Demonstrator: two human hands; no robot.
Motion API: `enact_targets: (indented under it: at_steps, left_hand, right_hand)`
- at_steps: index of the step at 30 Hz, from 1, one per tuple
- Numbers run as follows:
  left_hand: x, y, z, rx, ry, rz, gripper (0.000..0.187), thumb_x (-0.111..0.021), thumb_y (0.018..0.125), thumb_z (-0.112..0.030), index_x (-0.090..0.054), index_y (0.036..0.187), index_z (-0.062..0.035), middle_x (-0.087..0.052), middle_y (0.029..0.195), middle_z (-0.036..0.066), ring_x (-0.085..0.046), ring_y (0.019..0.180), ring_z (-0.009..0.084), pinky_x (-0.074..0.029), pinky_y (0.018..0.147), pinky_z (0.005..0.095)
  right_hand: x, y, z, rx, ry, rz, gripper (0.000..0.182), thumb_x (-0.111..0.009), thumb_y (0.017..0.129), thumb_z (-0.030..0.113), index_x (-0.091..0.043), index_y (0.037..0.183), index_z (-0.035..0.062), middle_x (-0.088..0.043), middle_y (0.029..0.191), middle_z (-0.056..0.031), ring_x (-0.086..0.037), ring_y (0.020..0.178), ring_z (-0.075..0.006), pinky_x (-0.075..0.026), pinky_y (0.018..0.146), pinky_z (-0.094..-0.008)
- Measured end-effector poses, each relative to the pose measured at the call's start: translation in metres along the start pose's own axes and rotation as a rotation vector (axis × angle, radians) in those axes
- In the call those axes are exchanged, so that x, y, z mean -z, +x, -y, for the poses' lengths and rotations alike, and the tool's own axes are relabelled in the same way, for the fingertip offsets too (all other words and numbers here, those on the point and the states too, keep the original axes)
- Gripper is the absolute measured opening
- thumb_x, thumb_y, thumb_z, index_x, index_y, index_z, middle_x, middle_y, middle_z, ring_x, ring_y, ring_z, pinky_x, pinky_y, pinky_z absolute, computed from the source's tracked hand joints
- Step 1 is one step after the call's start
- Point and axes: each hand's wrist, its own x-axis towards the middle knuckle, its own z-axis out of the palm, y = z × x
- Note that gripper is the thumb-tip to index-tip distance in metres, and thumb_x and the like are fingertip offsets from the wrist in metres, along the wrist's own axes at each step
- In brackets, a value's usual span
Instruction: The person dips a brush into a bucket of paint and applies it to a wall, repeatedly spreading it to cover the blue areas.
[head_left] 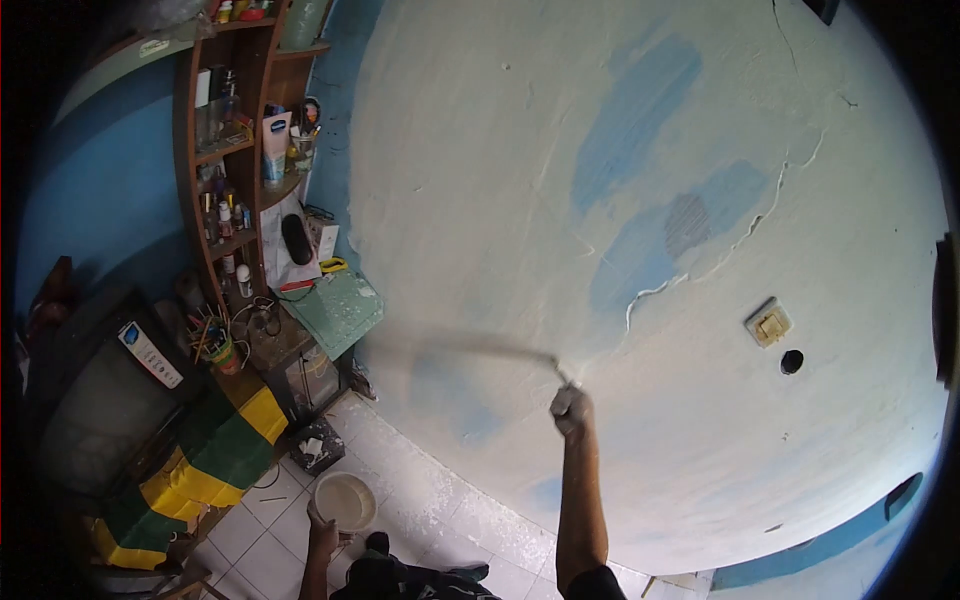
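A person's right hand (571, 409) is clenched around the handle of a paint roller (470, 345), blurred against a pale, cracked wall (650, 200). Lower down, the left hand (322, 527) grips the rim of a white paint bucket (345, 500) above the tiled floor (400, 470).

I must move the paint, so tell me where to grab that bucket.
Probably take the bucket at its rim from above: it stands upright and open on the floor tiles, no handle shows, and the left hand already rests at its near edge.
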Motion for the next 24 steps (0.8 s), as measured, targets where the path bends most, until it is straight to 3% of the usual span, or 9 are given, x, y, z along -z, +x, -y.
enact_targets:
  at_steps: [2, 4, 8, 10, 13, 16, 19, 20, 24]
  left_hand:
    - [-0.002, 0.006, -0.003, -0.016, 0.016, -0.016, 0.06, -0.032, 0.087, 0.002, -0.001, 0.131, -0.0242, -0.04, 0.116, 0.026, -0.063, 0.062, 0.0333, -0.056, 0.048, 0.0371]
    - [0.008, 0.019, 0.017, -0.04, 0.02, -0.013, 0.055, -0.031, 0.089, -0.001, -0.001, 0.131, -0.0224, -0.047, 0.107, 0.027, -0.063, 0.061, 0.0314, -0.056, 0.048, 0.0371]
    - [0.015, 0.019, 0.027, -0.094, -0.023, -0.018, 0.058, -0.034, 0.087, 0.0, -0.003, 0.13, -0.023, -0.044, 0.113, 0.026, -0.062, 0.06, 0.0315, -0.056, 0.046, 0.0373]
    - [0.016, 0.015, 0.031, -0.113, -0.058, -0.029, 0.059, -0.035, 0.086, 0.0, -0.004, 0.13, -0.0233, -0.042, 0.115, 0.026, -0.062, 0.059, 0.0316, -0.055, 0.045, 0.0374]
    - [0.02, 0.008, 0.031, -0.033, -0.078, -0.064, 0.062, -0.033, 0.087, 0.0, -0.001, 0.131, -0.0293, -0.042, 0.113, 0.028, -0.062, 0.059, 0.0335, -0.055, 0.046, 0.039]
    - [0.031, 0.014, 0.047, -0.048, -0.021, -0.098, 0.062, -0.031, 0.087, 0.0, 0.0, 0.131, -0.0318, -0.042, 0.113, 0.029, -0.062, 0.059, 0.0351, -0.056, 0.046, 0.0406]
    - [0.04, 0.015, 0.051, -0.054, -0.04, -0.056, 0.062, -0.031, 0.087, 0.0, 0.0, 0.13, -0.0313, -0.042, 0.114, 0.028, -0.062, 0.06, 0.0356, -0.056, 0.047, 0.041]
    - [0.039, 0.013, 0.052, -0.052, -0.061, -0.024, 0.061, -0.03, 0.087, 0.0, 0.0, 0.13, -0.0311, -0.042, 0.114, 0.028, -0.062, 0.06, 0.0357, -0.056, 0.047, 0.0412]
    - [0.041, 0.016, 0.045, 0.039, -0.03, -0.026, 0.061, -0.03, 0.087, -0.001, 0.0, 0.13, -0.0309, -0.043, 0.113, 0.028, -0.062, 0.059, 0.0352, -0.056, 0.046, 0.0411]
  right_hand:
    - [-0.067, -0.028, 0.051, 0.051, 0.085, 0.006, 0.016, -0.04, 0.089, 0.016, -0.042, 0.074, 0.0086, -0.031, 0.051, 0.0056, -0.032, 0.039, -0.0069, -0.027, 0.036, -0.0212]
    - [-0.12, -0.053, 0.093, 0.213, -0.11, -0.005, 0.017, -0.041, 0.089, 0.018, -0.044, 0.076, 0.0083, -0.033, 0.052, 0.0052, -0.033, 0.04, -0.007, -0.027, 0.036, -0.021]
    - [-0.201, -0.078, 0.189, 0.68, -0.448, -0.009, 0.018, -0.045, 0.088, 0.022, -0.048, 0.079, 0.0067, -0.034, 0.055, 0.005, -0.032, 0.042, -0.0059, -0.025, 0.039, -0.0214]
    - [-0.248, -0.089, 0.248, 0.844, -0.39, 0.04, 0.016, -0.044, 0.088, 0.02, -0.05, 0.085, 0.0047, -0.037, 0.059, 0.0041, -0.034, 0.047, -0.0061, -0.027, 0.041, -0.0218]
    - [-0.291, -0.079, 0.322, 0.828, -0.395, 0.12, 0.014, -0.043, 0.088, 0.016, -0.049, 0.085, 0.0039, -0.039, 0.061, 0.0023, -0.034, 0.047, -0.0079, -0.029, 0.042, -0.0233]
    - [-0.264, -0.017, 0.362, 0.653, -0.331, 0.334, 0.013, -0.043, 0.088, 0.014, -0.047, 0.079, 0.0066, -0.04, 0.061, 0.0004, -0.035, 0.046, -0.0097, -0.03, 0.042, -0.024]
    - [-0.233, 0.006, 0.283, 0.733, -0.466, 0.088, 0.024, -0.041, 0.089, 0.022, -0.047, 0.07, 0.0084, -0.042, 0.056, -0.0007, -0.039, 0.046, -0.0113, -0.034, 0.043, -0.0254]
    - [-0.221, 0.007, 0.242, 0.756, -0.62, 0.002, 0.023, -0.038, 0.091, 0.023, -0.042, 0.069, 0.0143, -0.038, 0.057, 0.0029, -0.036, 0.047, -0.0094, -0.031, 0.043, -0.0244]
    - [-0.114, 0.024, 0.052, 0.548, -0.542, -0.002, 0.026, -0.042, 0.089, 0.032, -0.048, 0.075, 0.0114, -0.044, 0.056, -0.0006, -0.042, 0.043, -0.0111, -0.034, 0.037, -0.0248]
